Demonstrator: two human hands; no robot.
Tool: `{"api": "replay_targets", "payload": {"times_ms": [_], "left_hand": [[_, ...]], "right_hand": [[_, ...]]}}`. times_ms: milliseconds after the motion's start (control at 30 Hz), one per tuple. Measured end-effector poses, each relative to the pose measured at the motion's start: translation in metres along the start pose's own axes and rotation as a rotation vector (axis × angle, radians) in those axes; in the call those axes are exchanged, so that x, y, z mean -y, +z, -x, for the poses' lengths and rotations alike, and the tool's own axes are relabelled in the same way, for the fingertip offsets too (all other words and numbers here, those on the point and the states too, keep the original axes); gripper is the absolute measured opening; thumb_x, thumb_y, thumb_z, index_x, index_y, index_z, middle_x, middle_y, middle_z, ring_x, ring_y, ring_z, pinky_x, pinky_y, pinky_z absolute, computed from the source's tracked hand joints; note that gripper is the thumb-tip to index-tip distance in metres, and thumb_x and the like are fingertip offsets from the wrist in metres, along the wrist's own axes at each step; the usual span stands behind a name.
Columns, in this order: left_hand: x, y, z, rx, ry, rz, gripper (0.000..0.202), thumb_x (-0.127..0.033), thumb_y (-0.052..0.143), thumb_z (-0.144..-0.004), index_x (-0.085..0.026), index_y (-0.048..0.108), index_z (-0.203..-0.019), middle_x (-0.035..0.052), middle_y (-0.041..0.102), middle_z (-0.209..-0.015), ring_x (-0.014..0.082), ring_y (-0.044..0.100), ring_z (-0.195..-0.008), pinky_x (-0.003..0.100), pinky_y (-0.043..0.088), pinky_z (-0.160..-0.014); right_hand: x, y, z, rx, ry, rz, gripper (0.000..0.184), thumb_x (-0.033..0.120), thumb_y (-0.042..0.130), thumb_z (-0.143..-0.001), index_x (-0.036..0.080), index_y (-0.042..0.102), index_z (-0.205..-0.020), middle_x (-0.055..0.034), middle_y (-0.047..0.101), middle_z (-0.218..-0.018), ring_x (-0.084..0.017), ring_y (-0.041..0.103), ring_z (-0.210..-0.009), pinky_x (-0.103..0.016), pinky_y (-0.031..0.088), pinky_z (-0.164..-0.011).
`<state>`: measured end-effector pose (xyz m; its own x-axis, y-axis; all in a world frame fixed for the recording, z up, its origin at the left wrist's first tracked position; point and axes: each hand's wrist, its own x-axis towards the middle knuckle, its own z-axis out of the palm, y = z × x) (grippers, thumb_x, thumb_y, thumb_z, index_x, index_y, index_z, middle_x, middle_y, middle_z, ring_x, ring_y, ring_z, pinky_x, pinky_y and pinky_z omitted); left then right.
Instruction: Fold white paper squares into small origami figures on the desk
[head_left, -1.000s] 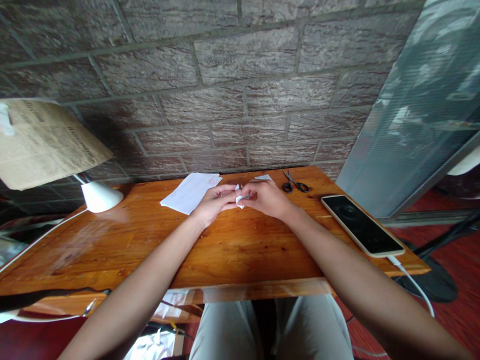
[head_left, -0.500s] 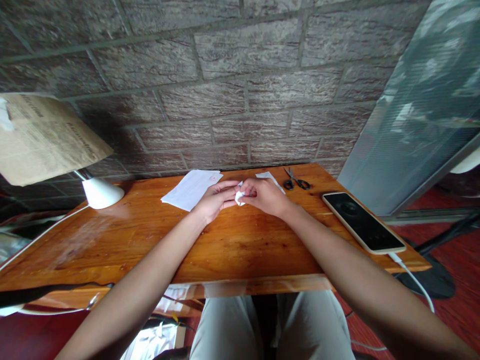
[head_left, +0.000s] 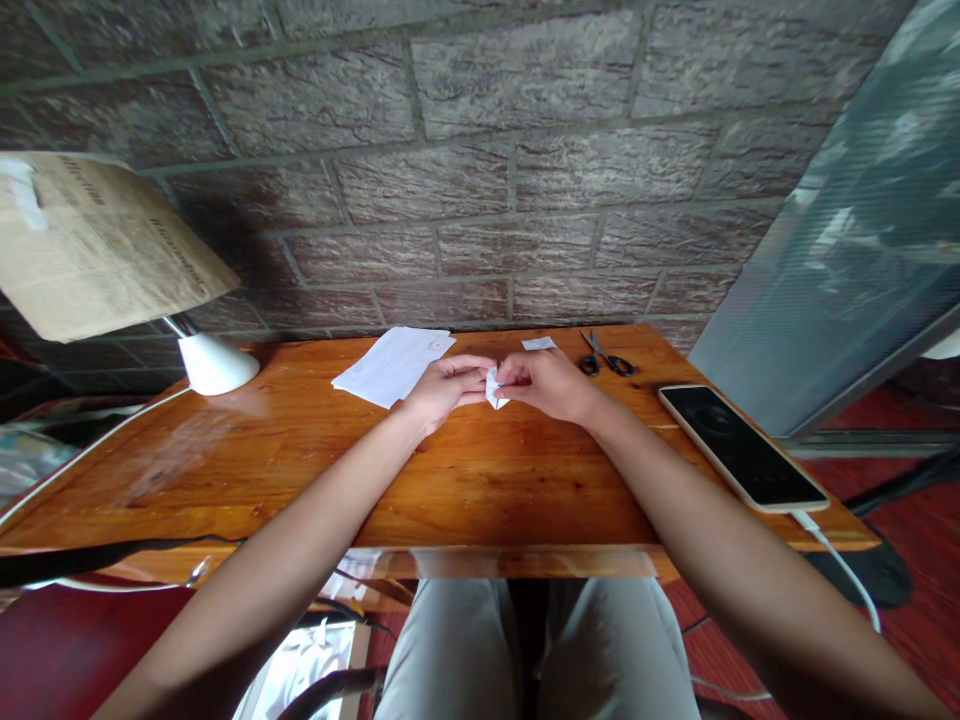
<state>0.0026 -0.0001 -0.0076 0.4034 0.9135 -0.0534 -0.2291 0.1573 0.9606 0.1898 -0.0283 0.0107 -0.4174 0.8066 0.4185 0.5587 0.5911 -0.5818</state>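
Observation:
A small folded piece of white paper [head_left: 494,388] is pinched between both hands, just above the far middle of the wooden table [head_left: 465,480]. My left hand [head_left: 448,388] grips its left side with closed fingers. My right hand [head_left: 550,382] grips its right side, fingers curled. Both forearms reach in from the near edge. Most of the paper is hidden by my fingers.
White sheets [head_left: 394,364] lie at the back, left of my hands. A paper scrap [head_left: 538,343] and small scissors [head_left: 606,358] lie at the back right. A phone [head_left: 742,445] with a white cable [head_left: 840,570] rests at the right edge. A lamp base [head_left: 216,364] stands at the left; a brick wall [head_left: 480,180] is behind.
The camera has shifted a little, so the scene sits slightly right. Both hands stay together on the paper, working it with small finger movements.

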Motion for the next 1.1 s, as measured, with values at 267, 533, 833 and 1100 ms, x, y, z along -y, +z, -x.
{"api": "replay_targets", "payload": {"times_ms": [267,533,833,1100], "left_hand": [[0.001,0.003,0.0,-0.053,0.044,-0.029,0.012,-0.01,0.069,-0.078,-0.011,0.072,-0.089,0.0075,0.074,-0.079,0.016,0.07,-0.071,0.037,0.058,-0.082],[0.001,0.003,0.0,-0.09,0.008,-0.021,0.01,-0.007,0.066,-0.079,-0.009,0.071,-0.088,0.0085,0.074,-0.076,0.0162,0.071,-0.07,0.036,0.058,-0.081],[-0.001,0.003,-0.001,-0.123,0.058,-0.06,0.015,-0.009,0.072,-0.073,-0.01,0.072,-0.088,0.0055,0.073,-0.073,0.0145,0.069,-0.067,0.037,0.058,-0.082],[0.0,0.002,-0.001,-0.107,0.025,0.025,0.016,-0.008,0.076,-0.07,-0.009,0.072,-0.086,0.0075,0.074,-0.078,0.0163,0.07,-0.071,0.041,0.056,-0.089]], "right_hand": [[-0.002,0.001,0.0,-0.012,0.043,0.095,0.003,0.023,0.073,-0.077,0.02,0.074,-0.076,-0.0009,0.074,-0.074,-0.014,0.065,-0.066,-0.024,0.043,-0.064],[0.004,-0.005,0.0,0.07,-0.02,0.15,0.004,0.017,0.068,-0.081,0.017,0.07,-0.078,-0.0016,0.07,-0.073,-0.012,0.06,-0.064,-0.023,0.041,-0.065],[0.002,0.008,-0.001,-0.025,0.066,0.051,0.007,0.025,0.071,-0.079,0.019,0.072,-0.079,-0.0022,0.073,-0.077,-0.013,0.063,-0.067,-0.024,0.043,-0.066],[-0.002,0.01,0.0,-0.076,0.061,0.054,0.011,0.027,0.07,-0.078,0.02,0.068,-0.07,0.0013,0.069,-0.067,-0.012,0.06,-0.063,-0.024,0.042,-0.064]]}}
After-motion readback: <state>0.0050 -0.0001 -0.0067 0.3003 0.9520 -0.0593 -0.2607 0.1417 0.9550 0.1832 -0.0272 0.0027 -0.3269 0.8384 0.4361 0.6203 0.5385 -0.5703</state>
